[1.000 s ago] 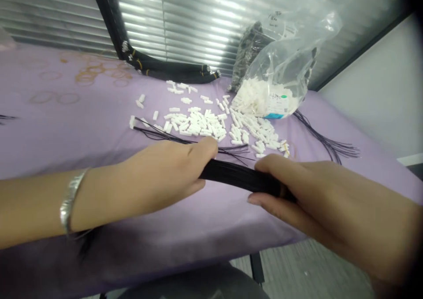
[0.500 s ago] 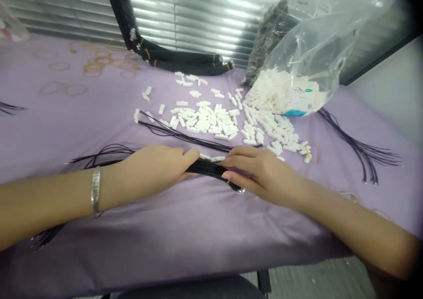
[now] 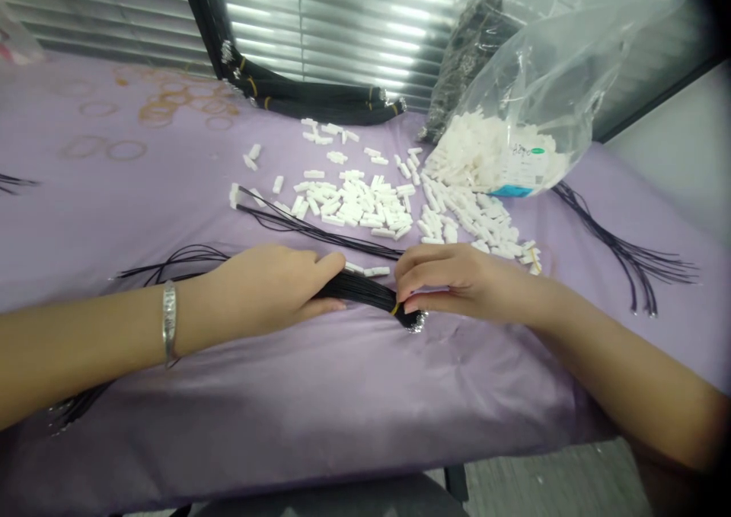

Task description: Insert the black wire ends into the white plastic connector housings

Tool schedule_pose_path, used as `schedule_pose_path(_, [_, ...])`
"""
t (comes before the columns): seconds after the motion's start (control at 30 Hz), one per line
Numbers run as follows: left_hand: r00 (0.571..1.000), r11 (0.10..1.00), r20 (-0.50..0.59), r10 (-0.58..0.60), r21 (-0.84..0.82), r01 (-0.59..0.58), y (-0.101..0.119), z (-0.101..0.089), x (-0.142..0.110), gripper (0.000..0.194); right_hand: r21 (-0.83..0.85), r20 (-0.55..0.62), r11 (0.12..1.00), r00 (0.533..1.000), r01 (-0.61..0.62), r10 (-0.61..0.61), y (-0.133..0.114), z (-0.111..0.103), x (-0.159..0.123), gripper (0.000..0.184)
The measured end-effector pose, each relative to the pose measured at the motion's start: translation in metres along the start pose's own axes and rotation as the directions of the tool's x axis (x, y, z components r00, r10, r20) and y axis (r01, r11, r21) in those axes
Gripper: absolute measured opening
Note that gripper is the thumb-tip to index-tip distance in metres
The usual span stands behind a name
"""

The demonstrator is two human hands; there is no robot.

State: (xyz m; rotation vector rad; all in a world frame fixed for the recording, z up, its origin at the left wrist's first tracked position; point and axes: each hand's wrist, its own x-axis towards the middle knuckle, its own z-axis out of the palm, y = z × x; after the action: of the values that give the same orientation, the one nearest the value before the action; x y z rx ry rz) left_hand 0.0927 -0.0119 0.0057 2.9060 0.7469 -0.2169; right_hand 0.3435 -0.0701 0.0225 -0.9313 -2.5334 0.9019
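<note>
My left hand [image 3: 279, 285] is closed around a bundle of thin black wires [image 3: 365, 290], thumb on top. At its right end, a yellow rubber band [image 3: 395, 309] wraps the bundle just short of the silvery metal tips [image 3: 418, 322]. Thumb and fingertips of my right hand [image 3: 457, 282] are pinched together at the band's upper edge. Behind the bundle lie a few longer black wires [image 3: 320, 234] with a white connector [image 3: 234, 196] on their left end. A short row of white connector housings [image 3: 374, 271] sits between them and the bundle.
Loose white housings [image 3: 365, 201] are heaped mid-table, beside a clear bag [image 3: 514, 155] full of them. Banded black wire bundles [image 3: 320, 102] lie along the window blinds. Rubber bands [image 3: 165, 110] are scattered at the back left. More loose wires [image 3: 617, 243] lie at the right.
My right hand's fingers have moved from lying over the bundle's end to a pinch at the rubber band. My left hand keeps its hold, and the view has shifted slightly.
</note>
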Motion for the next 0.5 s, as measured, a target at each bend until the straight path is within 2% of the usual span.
schedule_pose_path(0.2, [0.999,0.995,-0.028,0.019,0.099,-0.016,0.0002,0.0058,0.0015,0.033,-0.180,-0.014,0.983,0.999,0.046,-0.050,-0.0028,0.0007,-0.0002,0.015])
schedule_pose_path(0.37, [0.999,0.995,-0.019,0.026,0.099,-0.024,-0.0005,0.0061,0.0010,0.034,-0.239,-0.035,0.967,0.994,0.088,-0.099,-0.0063,0.0032,-0.0033,0.013])
schedule_pose_path(0.5, [0.998,0.993,-0.044,0.051,0.107,-0.046,-0.0003,0.0065,-0.0001,0.033,-0.266,-0.009,0.962,0.997,0.069,-0.074,-0.0068,0.0040,-0.0050,0.015])
